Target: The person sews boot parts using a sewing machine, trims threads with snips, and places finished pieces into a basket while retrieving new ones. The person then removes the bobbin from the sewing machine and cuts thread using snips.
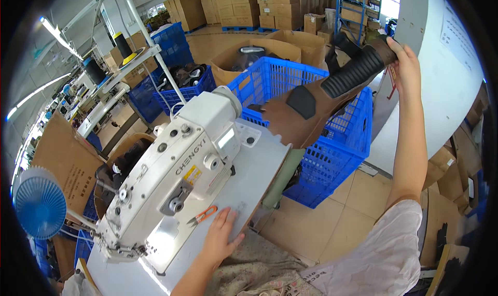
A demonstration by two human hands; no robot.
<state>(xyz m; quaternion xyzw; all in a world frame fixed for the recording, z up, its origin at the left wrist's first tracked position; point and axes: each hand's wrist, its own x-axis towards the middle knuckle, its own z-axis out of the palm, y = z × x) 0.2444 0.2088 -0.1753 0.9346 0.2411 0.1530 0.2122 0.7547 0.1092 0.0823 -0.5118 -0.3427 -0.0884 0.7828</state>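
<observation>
My right hand [404, 62] is raised at the upper right, its fingers closed on the end of a brown leather-like piece [290, 121]. That piece carries a black ribbed pad, a smaller black patch and dark straps at its top; its exact kind I cannot make out. It slants down over a blue plastic crate [332, 164], and its lower end reaches the edge of the sewing table [259, 164]. My left hand [220, 239] lies on the table with fingers stretched, holding nothing. Just beyond its fingertips are orange-handled thread snips [202, 216].
A white sewing machine [171, 166] with a lit needle area stands on the table. To its left is a blue fan [39, 202]. A thread stand [129, 57] rises behind. Open cartons [301, 44] and another blue crate [194, 86] stand beyond; a white pillar [436, 88] is at right.
</observation>
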